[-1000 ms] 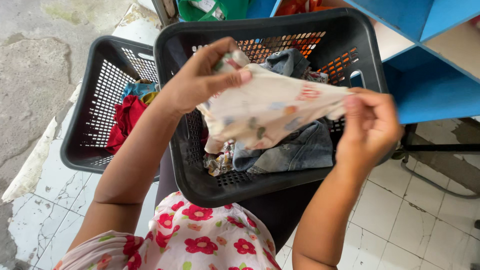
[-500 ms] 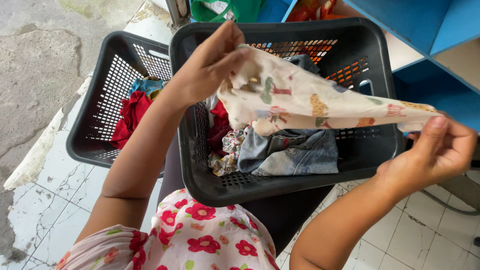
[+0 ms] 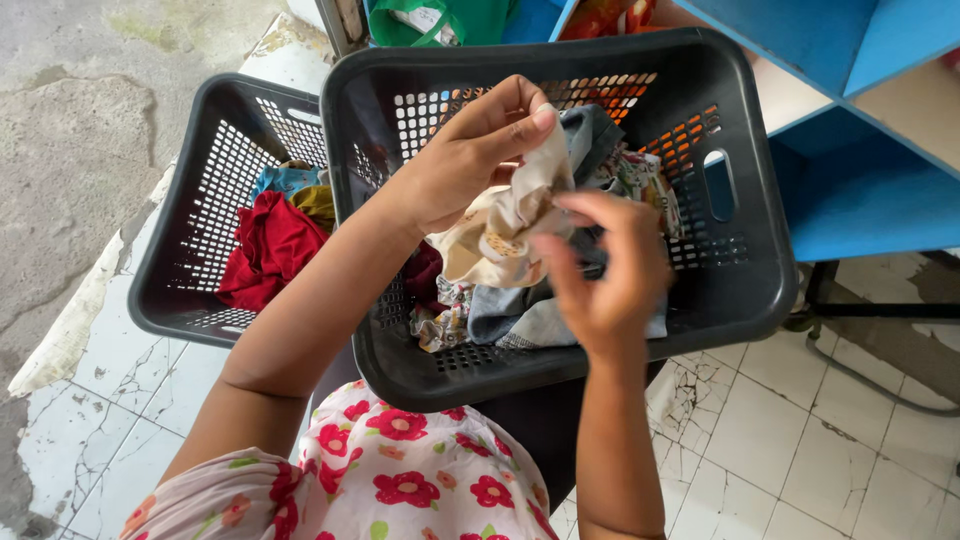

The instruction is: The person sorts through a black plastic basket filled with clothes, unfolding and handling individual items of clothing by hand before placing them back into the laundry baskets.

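Note:
A cream printed cloth (image 3: 500,232) hangs bunched between both hands, above a black plastic laundry basket (image 3: 745,270) resting on my lap. My left hand (image 3: 468,155) pinches the cloth's upper edge between thumb and fingers. My right hand (image 3: 605,275) is close beside it, fingers curled onto the cloth's right side. Under the cloth, inside the basket, lie a denim garment (image 3: 520,318) and a small floral-print piece (image 3: 437,322).
A second black basket (image 3: 190,190) stands on the floor to the left with a red garment (image 3: 270,250) and other clothes in it. Blue shelving (image 3: 860,130) rises at the right. White cracked floor tiles (image 3: 800,440) lie below.
The cloth was stretched wide between the hands half a second ago. My right hand has swung in to the left, bringing the two ends together, and the cloth now hangs bunched.

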